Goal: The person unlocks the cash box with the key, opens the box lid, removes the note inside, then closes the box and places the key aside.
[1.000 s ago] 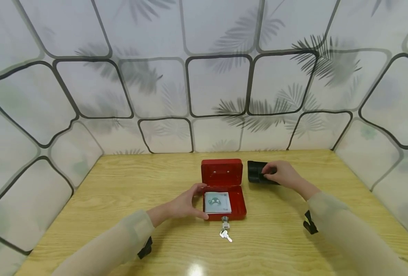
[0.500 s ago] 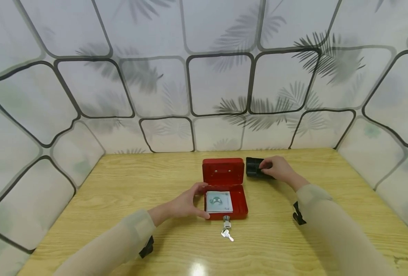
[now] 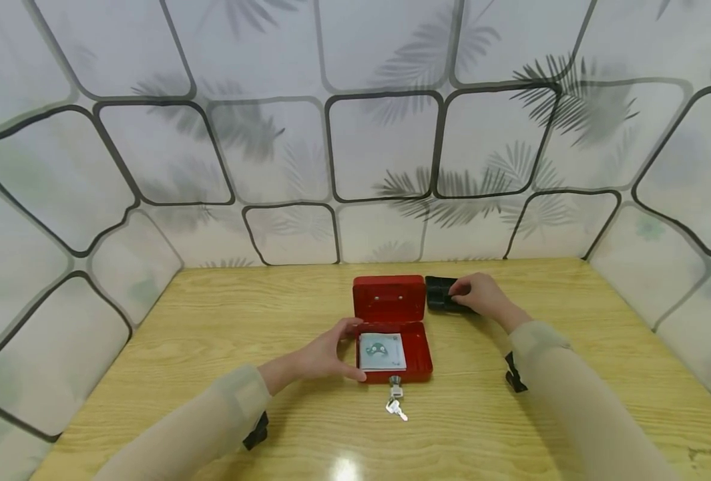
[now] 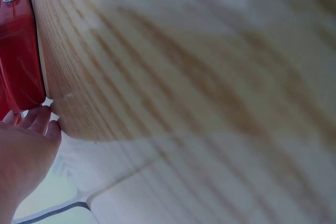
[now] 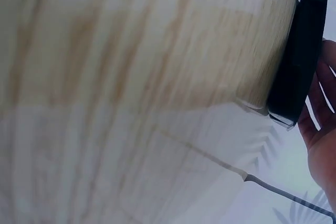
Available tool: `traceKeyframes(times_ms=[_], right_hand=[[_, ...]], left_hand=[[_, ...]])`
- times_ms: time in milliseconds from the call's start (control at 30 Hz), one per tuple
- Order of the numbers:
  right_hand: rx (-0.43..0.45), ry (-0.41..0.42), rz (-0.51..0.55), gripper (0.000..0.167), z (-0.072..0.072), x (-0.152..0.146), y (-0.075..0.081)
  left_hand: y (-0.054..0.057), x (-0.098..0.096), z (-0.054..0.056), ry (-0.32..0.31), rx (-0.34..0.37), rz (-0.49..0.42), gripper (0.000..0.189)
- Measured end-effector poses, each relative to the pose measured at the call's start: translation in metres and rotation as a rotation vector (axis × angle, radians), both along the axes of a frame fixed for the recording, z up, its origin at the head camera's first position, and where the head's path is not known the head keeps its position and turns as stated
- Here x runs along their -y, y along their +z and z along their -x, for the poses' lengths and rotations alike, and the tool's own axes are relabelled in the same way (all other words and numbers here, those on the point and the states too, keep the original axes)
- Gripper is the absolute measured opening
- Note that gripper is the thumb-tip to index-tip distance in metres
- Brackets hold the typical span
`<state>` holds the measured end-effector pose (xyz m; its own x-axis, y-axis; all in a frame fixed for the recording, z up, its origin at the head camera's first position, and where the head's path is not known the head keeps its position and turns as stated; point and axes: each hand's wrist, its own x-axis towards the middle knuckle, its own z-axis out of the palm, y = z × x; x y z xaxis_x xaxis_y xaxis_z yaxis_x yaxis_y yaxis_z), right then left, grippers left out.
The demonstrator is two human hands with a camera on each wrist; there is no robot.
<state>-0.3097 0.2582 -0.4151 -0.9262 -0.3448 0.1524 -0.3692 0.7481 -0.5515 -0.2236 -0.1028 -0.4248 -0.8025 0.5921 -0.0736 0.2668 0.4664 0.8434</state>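
A red metal cash box (image 3: 418, 354) lies with its lid (image 3: 389, 298) raised on the wooden table. A stack of banknotes (image 3: 382, 351) fills its left part. From the left, my left hand (image 3: 318, 353) holds the box's side, thumb at the front corner and fingers at the back corner. The left wrist view shows those fingers (image 4: 39, 119) against the red wall. Behind and to the right, my right hand (image 3: 481, 296) pinches at the top of a black wallet-like case (image 3: 437, 294). The fingers partly cover the case, and its underside is hidden.
A lock with keys (image 3: 396, 406) hangs at the front of the box and reaches onto the table. Patterned fabric walls (image 3: 289, 234) enclose the table (image 3: 241, 300) at the back and both sides.
My right hand and the black case have shifted left and slightly back, close to the box's lid. My left hand keeps its place on the box.
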Motion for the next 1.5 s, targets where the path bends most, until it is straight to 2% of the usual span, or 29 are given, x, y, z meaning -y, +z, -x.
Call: traceKeyframes(times_ms=[200,333,400,500,800,967,1133,1267,1500], right_hand=[[-0.02,-0.045,0.048,0.016,-0.003,0.0,0.002],[-0.022,-0.075,0.1,0.019,-0.009,0.0,0.011],[-0.03,-0.064,0.117,0.02,-0.014,0.001,0.017],[-0.034,-0.037,0.139,0.019,-0.025,0.003,0.023],[-0.069,0.05,0.227,0.015,-0.068,0.016,0.034],[-0.034,0.107,0.274,0.013,-0.084,0.031,0.036],[0.0,0.187,0.291,0.018,-0.089,0.053,0.033],[0.028,0.242,0.281,0.022,-0.087,0.072,0.027],[0.131,0.282,0.228,0.024,-0.082,0.094,0.015]], left_hand=[[0.0,0.001,-0.001,-0.007,0.003,-0.01,0.088],[0.001,0.002,-0.003,-0.003,0.009,-0.017,0.087],[0.001,0.003,-0.003,0.003,0.011,-0.015,0.088],[0.001,0.004,-0.002,0.009,0.007,-0.008,0.088],[0.004,0.004,-0.002,0.017,0.01,-0.009,0.088],[0.002,0.005,-0.002,0.02,0.008,-0.018,0.089],[0.002,0.004,-0.002,0.017,0.001,-0.012,0.09],[0.003,0.003,-0.002,0.015,0.001,-0.004,0.089],[0.0,0.001,-0.001,-0.002,-0.003,-0.009,0.088]])
